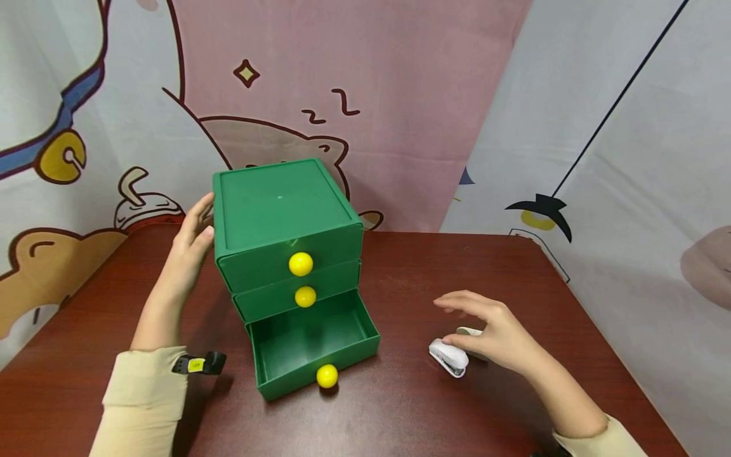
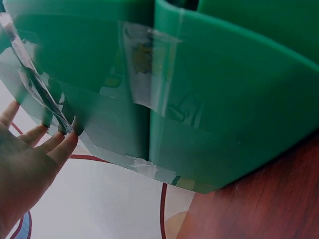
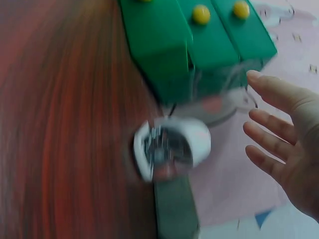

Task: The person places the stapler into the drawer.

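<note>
A green three-drawer box (image 1: 280,206) with yellow round knobs stands on the table, its bottom drawer (image 1: 292,379) pulled out and bare inside. My left hand (image 1: 191,244) rests its fingertips against the box's left side; in the left wrist view, fingers (image 2: 64,149) lie by clear tape on the green wall (image 2: 209,114). To the right, a small white stapler (image 1: 455,353) lies on the table. My right hand (image 1: 497,327) hovers over it, fingers loosely bent and thumb near its top. In the right wrist view a gap separates the hand (image 3: 299,134) from the stapler (image 3: 200,142).
Just behind the stapler sits a grey-green block (image 3: 174,209), partly hidden by the right hand in the head view. The dark red wooden table (image 1: 411,273) ends at a cartoon-printed cloth (image 1: 422,114) at the back and sides.
</note>
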`<state>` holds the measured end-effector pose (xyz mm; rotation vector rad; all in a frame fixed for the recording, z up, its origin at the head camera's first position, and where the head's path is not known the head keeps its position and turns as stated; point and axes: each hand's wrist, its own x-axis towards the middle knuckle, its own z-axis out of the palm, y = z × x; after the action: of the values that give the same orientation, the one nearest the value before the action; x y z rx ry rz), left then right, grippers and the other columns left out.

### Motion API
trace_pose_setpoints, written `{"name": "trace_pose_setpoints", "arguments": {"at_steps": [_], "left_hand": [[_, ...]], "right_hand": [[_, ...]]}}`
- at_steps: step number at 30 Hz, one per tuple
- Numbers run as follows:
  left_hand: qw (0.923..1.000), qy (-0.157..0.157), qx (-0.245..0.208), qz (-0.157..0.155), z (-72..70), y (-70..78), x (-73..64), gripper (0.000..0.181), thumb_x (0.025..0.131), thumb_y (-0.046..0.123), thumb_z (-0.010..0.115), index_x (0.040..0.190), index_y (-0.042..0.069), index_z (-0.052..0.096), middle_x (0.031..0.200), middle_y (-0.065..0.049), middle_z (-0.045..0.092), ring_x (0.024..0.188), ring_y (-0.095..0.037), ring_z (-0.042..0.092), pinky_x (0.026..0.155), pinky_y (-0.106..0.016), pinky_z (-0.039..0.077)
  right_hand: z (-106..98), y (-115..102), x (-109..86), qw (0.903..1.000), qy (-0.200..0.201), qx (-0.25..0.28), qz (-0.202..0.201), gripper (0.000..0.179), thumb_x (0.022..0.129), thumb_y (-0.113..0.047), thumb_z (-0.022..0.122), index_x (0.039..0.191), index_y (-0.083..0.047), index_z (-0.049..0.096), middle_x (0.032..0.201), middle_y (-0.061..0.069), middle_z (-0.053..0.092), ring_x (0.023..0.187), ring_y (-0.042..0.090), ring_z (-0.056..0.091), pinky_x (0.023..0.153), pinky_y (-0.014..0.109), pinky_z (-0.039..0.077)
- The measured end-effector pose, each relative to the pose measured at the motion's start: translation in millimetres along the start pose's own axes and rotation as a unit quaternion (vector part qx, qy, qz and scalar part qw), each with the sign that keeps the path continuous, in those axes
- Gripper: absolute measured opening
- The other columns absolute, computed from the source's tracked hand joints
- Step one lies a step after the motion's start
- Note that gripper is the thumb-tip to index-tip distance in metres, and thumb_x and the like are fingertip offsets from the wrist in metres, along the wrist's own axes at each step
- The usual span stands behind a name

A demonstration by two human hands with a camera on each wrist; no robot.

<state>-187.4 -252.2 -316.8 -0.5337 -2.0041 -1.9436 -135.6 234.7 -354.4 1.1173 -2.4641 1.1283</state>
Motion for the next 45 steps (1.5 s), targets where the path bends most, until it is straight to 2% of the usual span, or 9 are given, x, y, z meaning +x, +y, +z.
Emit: {"name": "trace_pose_setpoints", "arguments": {"at_steps": [3, 7, 11, 14, 18, 22, 28, 38, 45], "left_hand": [[1.0000, -0.003, 0.000, 0.000, -0.6, -0.6, -0.1, 0.059, 0.099, 0.028, 0.048, 0.152, 0.017, 0.027, 0.154, -0.010, 0.022, 0.137, -0.023, 0.022, 0.104, -0.038, 0.023], [1.0000, -0.005, 0.000, -0.001, -1.0, -0.9, -0.6, 0.058, 0.099, 0.028, 0.048, 0.152, 0.017, 0.027, 0.154, -0.010, 0.021, 0.137, -0.023, 0.021, 0.105, -0.039, 0.022], [1.0000, -0.005, 0.003, -0.003, -0.9, -0.7, -1.3, 0.058, 0.099, 0.028, 0.048, 0.152, 0.018, 0.027, 0.155, -0.010, 0.021, 0.138, -0.023, 0.020, 0.106, -0.040, 0.021], [1.0000, -0.004, 0.005, -0.005, -0.4, -0.3, -1.6, 0.059, 0.099, 0.028, 0.047, 0.152, 0.018, 0.026, 0.155, -0.010, 0.020, 0.138, -0.023, 0.020, 0.106, -0.041, 0.020], [1.0000, -0.001, 0.002, -0.006, 0.4, 0.1, -1.7, 0.059, 0.098, 0.028, 0.048, 0.152, 0.017, 0.027, 0.154, -0.010, 0.021, 0.137, -0.022, 0.020, 0.107, -0.041, 0.020], [1.0000, -0.002, 0.001, -0.005, 0.6, 0.1, -1.6, 0.059, 0.098, 0.027, 0.048, 0.152, 0.017, 0.026, 0.154, -0.011, 0.021, 0.137, -0.023, 0.020, 0.106, -0.040, 0.021], [1.0000, -0.002, -0.008, -0.005, 1.0, 0.3, -1.9, 0.060, 0.098, 0.028, 0.049, 0.152, 0.016, 0.026, 0.154, -0.010, 0.021, 0.137, -0.025, 0.020, 0.106, -0.041, 0.020], [1.0000, -0.006, -0.002, -0.006, 0.4, 0.3, -2.1, 0.059, 0.099, 0.027, 0.048, 0.152, 0.017, 0.025, 0.155, -0.010, 0.020, 0.138, -0.024, 0.019, 0.107, -0.041, 0.019], [0.9999, -0.008, 0.009, -0.007, -0.3, 1.3, -1.0, 0.059, 0.099, 0.027, 0.046, 0.153, 0.018, 0.025, 0.155, -0.010, 0.019, 0.138, -0.023, 0.019, 0.107, -0.042, 0.018]], "right_hand": [[-8.5, 16.7, -9.9, 0.9996, -0.007, -0.010, 0.027, 0.061, 0.067, -0.003, 0.086, 0.122, -0.010, 0.063, 0.117, 0.007, 0.062, 0.100, 0.012, 0.057, 0.077, 0.023, 0.047], [-18.3, 33.1, -21.5, 0.9971, -0.034, 0.003, 0.069, 0.063, 0.069, -0.009, 0.086, 0.127, -0.010, 0.061, 0.119, 0.007, 0.060, 0.102, 0.013, 0.056, 0.069, 0.029, 0.050], [-25.4, 44.7, -28.6, 0.9937, -0.064, 0.013, 0.091, 0.063, 0.072, -0.018, 0.085, 0.129, -0.010, 0.059, 0.119, 0.009, 0.059, 0.102, 0.016, 0.056, 0.071, 0.035, 0.051], [-28.4, 52.3, -32.7, 0.9911, -0.087, 0.012, 0.100, 0.064, 0.074, -0.023, 0.084, 0.130, -0.007, 0.058, 0.119, 0.010, 0.059, 0.101, 0.018, 0.056, 0.078, 0.033, 0.048], [-30.0, 61.4, -37.8, 0.9868, -0.119, 0.021, 0.109, 0.065, 0.075, -0.024, 0.083, 0.131, -0.005, 0.056, 0.119, 0.010, 0.059, 0.099, 0.018, 0.055, 0.081, 0.030, 0.044], [-29.9, 67.9, -41.3, 0.9820, -0.146, 0.036, 0.114, 0.064, 0.075, -0.021, 0.083, 0.131, -0.003, 0.056, 0.115, 0.010, 0.058, 0.095, 0.016, 0.053, 0.076, 0.031, 0.045], [-29.5, 72.5, -43.2, 0.9772, -0.177, 0.032, 0.113, 0.059, 0.078, -0.021, 0.081, 0.130, -0.005, 0.057, 0.107, -0.001, 0.058, 0.089, 0.013, 0.050, 0.069, 0.029, 0.045], [-25.9, 69.6, -41.3, 0.9805, -0.160, 0.048, 0.103, 0.045, 0.080, -0.009, 0.076, 0.124, -0.009, 0.063, 0.106, 0.000, 0.059, 0.084, 0.016, 0.052, 0.064, 0.029, 0.044], [-22.9, 63.4, -31.6, 0.9901, -0.113, 0.040, 0.073, 0.048, 0.076, 0.000, 0.077, 0.121, -0.011, 0.065, 0.107, -0.001, 0.059, 0.084, 0.014, 0.053, 0.065, 0.028, 0.044]]}}
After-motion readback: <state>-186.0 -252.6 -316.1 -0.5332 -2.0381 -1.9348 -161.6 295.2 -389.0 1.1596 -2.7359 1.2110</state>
